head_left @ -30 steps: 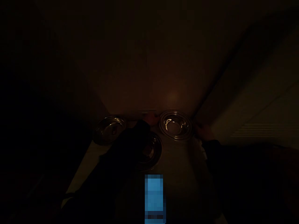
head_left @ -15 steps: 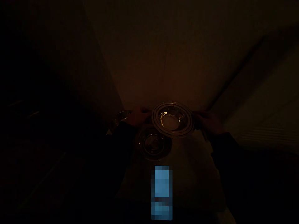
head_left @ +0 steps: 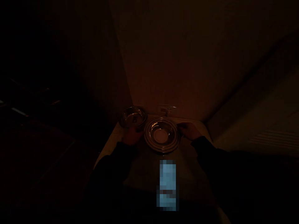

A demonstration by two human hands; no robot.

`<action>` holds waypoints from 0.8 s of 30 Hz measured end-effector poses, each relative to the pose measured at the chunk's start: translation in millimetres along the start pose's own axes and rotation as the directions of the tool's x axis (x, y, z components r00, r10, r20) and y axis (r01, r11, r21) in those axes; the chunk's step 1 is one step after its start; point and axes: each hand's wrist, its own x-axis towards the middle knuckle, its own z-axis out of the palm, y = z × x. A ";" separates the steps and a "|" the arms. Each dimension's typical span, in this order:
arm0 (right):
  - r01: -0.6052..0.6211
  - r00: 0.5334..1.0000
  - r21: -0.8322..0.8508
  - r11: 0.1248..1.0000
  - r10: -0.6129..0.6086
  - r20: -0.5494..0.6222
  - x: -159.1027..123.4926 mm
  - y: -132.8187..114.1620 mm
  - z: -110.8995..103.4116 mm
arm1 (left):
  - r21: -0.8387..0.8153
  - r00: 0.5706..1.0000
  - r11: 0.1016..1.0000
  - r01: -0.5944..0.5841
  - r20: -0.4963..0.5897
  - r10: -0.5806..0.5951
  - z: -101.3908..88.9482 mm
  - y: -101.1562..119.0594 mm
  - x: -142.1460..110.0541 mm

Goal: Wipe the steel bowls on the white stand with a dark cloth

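Observation:
The scene is very dark. A shiny metal bowl with a wide ringed rim (head_left: 162,147) sits level in front of me, on or just above another bowl that it mostly covers. My left hand (head_left: 132,136) has its fingers closed at the bowl's left rim. At the right rim, my right hand (head_left: 189,131) grips with thumb and fingers. Behind my left hand, a second shiny round bowl (head_left: 127,119) stands at the back left of the small table, with a small dark patch inside it.
The pale table (head_left: 106,155) meets a wall (head_left: 168,71) at its back. A wall socket or small plate (head_left: 164,109) shows behind the bowl. A pixelated bright blue rectangle (head_left: 167,177) lies near the front. A ribbed pale surface (head_left: 271,137) is at the right.
Both hands have brought the wide-rimmed bowl down and over the bowl that showed separately at its lower left. The view has shifted, so the back-left bowl is more visible.

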 end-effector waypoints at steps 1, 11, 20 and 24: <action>0.007 1.000 -0.052 0.999 -0.007 -0.001 1.6 2.3 4.2 | 0.000 1.000 1.000 -0.018 -0.004 0.018 2.3 -4.8 -0.2; 0.022 0.998 -0.356 0.934 -0.003 0.055 5.4 11.9 22.5 | 0.312 0.995 0.949 0.045 0.066 -0.069 16.2 -21.8 -0.2; -0.085 0.995 -0.530 0.844 0.098 -0.003 -1.4 6.2 22.1 | 0.344 0.997 0.939 0.023 0.060 -0.047 19.7 -21.8 -2.1; -0.020 0.998 -0.395 0.918 0.045 0.053 -1.1 20.7 24.3 | 0.219 0.997 0.974 0.051 0.051 -0.064 20.1 -28.9 -2.5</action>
